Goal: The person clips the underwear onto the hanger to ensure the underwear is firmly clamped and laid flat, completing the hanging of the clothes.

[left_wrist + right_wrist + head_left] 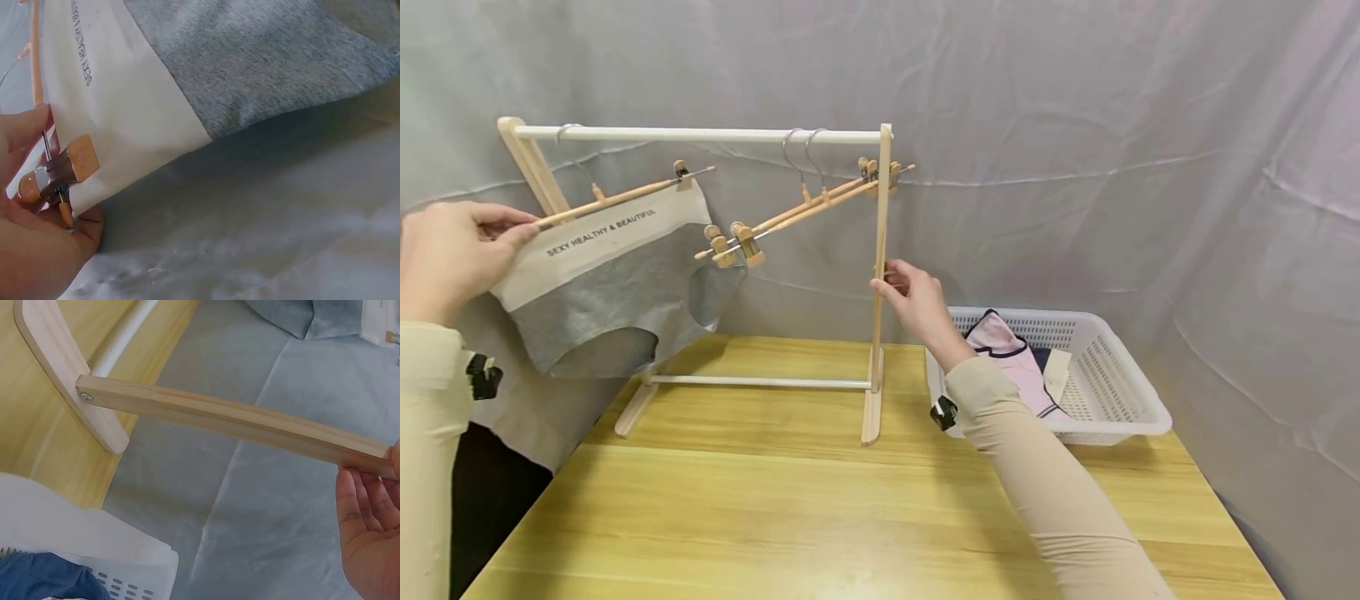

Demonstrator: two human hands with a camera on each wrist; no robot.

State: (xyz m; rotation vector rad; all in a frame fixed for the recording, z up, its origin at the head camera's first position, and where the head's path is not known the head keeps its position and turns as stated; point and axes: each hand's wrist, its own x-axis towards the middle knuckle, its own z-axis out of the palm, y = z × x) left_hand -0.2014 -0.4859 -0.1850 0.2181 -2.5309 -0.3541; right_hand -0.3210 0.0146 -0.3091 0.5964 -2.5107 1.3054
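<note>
Frame left, I had left hand pinching near end of hanger, shirt clipped below. Hanger's long axis slanted up rightward from it. Right hand, farther, gripped post, mid-frame. Hands well apart.

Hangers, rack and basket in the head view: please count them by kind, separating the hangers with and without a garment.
Hanger with grey-and-white garment: 1
Hangers without garment: 2
Rack: 1
Basket: 1
Total: 5
</note>
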